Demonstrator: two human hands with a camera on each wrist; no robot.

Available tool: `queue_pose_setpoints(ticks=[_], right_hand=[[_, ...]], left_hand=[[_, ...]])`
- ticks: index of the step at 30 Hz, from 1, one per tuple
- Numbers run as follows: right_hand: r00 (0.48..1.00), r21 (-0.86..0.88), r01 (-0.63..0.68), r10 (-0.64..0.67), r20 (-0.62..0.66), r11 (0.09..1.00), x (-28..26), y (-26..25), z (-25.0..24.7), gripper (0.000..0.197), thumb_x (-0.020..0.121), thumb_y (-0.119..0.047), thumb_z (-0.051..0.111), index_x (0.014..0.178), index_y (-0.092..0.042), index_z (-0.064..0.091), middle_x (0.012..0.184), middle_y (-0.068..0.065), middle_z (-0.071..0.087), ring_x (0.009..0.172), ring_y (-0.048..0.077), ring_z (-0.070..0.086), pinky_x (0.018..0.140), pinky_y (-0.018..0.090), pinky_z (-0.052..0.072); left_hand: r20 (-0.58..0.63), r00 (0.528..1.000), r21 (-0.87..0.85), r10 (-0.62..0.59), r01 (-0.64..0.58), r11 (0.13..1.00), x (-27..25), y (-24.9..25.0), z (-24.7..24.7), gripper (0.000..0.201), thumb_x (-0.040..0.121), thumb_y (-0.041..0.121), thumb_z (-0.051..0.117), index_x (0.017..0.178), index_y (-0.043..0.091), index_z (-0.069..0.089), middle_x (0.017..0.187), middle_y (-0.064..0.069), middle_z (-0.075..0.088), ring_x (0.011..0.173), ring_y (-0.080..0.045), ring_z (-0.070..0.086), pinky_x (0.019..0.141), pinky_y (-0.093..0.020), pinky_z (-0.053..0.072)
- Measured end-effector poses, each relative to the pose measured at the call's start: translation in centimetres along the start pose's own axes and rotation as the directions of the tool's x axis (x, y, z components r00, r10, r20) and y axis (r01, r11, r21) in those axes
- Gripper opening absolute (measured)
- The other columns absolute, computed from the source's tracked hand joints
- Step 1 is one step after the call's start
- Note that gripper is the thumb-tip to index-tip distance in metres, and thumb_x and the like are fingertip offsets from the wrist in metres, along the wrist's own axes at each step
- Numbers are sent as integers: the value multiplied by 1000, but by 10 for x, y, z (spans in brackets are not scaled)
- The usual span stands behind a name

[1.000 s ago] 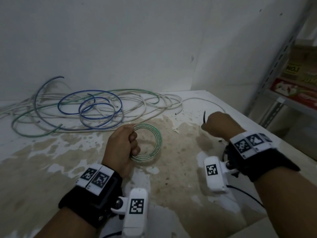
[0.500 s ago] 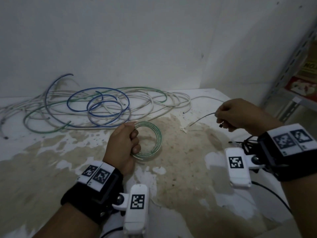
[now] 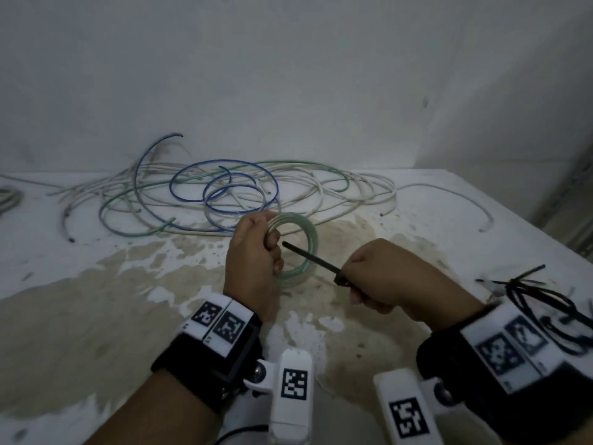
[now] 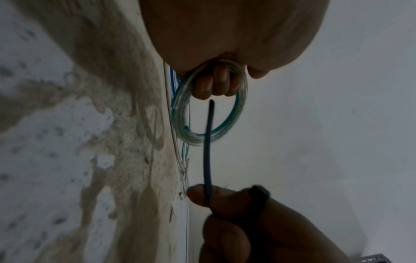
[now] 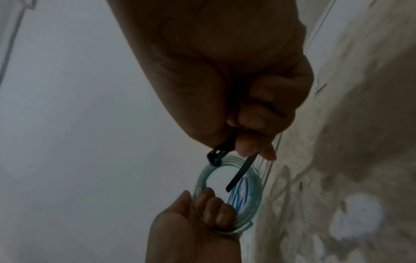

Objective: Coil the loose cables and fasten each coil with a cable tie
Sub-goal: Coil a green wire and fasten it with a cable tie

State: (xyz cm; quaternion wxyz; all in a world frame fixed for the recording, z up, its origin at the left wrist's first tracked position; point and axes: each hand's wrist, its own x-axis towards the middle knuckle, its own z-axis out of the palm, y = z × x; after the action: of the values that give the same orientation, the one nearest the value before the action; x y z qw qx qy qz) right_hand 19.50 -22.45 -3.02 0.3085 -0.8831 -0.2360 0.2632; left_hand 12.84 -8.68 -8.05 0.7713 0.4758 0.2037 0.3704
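at the back left of the stained table [image 3: 96,303], a tangle of loose cables [image 3: 199,200] lies uncoiled, so most of the task is left. just right of it, the left hand [image 3: 253,258] grips one finished green coil [image 3: 301,248], fingers curled through it. further right, the right hand [image 3: 388,281] pinches a black cable tie [image 3: 308,258] near its head, tip inside the ring; it seems not yet looped or fastened. spare ties [image 3: 526,284] lie far right. half a second earlier, that hand held the tie well apart from the coil.
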Motion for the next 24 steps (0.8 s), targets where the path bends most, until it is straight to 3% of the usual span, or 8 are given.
queue_pose_setpoints(ticks=[4, 9, 12, 16, 19, 22, 24], right_hand=[[998, 249, -8, -8, 64, 968, 12, -13, 11, 22, 92, -10, 49, 84, 1, 66, 42, 0, 53, 35, 12, 38, 36, 17, 29], [976, 563, -3, -121, 183, 826, 23, -30, 16, 18, 93, -11, 45, 86, -6, 61, 47, -2, 47, 35, 7, 33, 33, 17, 23], [959, 616, 0, -175, 224, 788, 26, -33, 21, 20, 94, -11, 43, 84, -8, 60, 51, -2, 52, 36, 6, 39, 34, 16, 28], [947, 673, 88, -271, 173, 734, 24, -37, 29, 22, 98, -16, 46, 84, -8, 62, 66, 9, 64, 48, 13, 55, 43, 22, 45], [927, 628, 241, -368, 76, 740, 24, -39, 33, 16, 94, -13, 55, 80, -9, 63, 72, 12, 65, 58, 17, 61, 52, 26, 51], [897, 418, 422, -437, -65, 804, 28, -41, 36, 16, 91, -16, 59, 79, -12, 68, 67, 7, 66, 53, 12, 58, 48, 25, 44], [853, 276, 522, -489, -180, 808, 32, -42, 39, 14, 88, -23, 64, 82, -16, 74, 71, 2, 70, 57, 7, 60, 54, 23, 46]], left_hand=[[-18, 1000, 33, 15, -14, 999, 2, 1, -2, 19, 102, 14, 33, 88, 18, 45, 52, 4, 38, 38, -8, 24, 40, -21, 20], [26, 999, 84, -41, 39, 996, 3, 1, -4, 8, 99, 12, 40, 93, 13, 46, 53, 1, 35, 36, -6, 25, 38, -17, 19], [74, 996, 143, -51, 40, 989, 5, 3, -6, 16, 98, 15, 43, 94, 10, 58, 51, 3, 34, 37, -6, 24, 40, -18, 18], [39, 999, 142, -15, 10, 990, 13, 4, -15, 25, 99, 16, 41, 88, 16, 63, 52, 6, 37, 38, -7, 28, 38, -16, 22], [-11, 1000, 146, -21, 22, 989, 17, 6, -20, 27, 98, 15, 43, 79, 18, 62, 53, 4, 38, 44, -12, 29, 40, -19, 22], [-68, 997, 266, 44, -25, 964, 18, 7, -22, 39, 93, 12, 47, 56, 23, 53, 49, 4, 37, 42, -14, 29, 43, -23, 23], [-73, 993, 383, 97, -62, 922, 16, 8, -22, 42, 91, 11, 49, 50, 22, 52, 43, 9, 38, 42, -13, 31, 48, -28, 24]])
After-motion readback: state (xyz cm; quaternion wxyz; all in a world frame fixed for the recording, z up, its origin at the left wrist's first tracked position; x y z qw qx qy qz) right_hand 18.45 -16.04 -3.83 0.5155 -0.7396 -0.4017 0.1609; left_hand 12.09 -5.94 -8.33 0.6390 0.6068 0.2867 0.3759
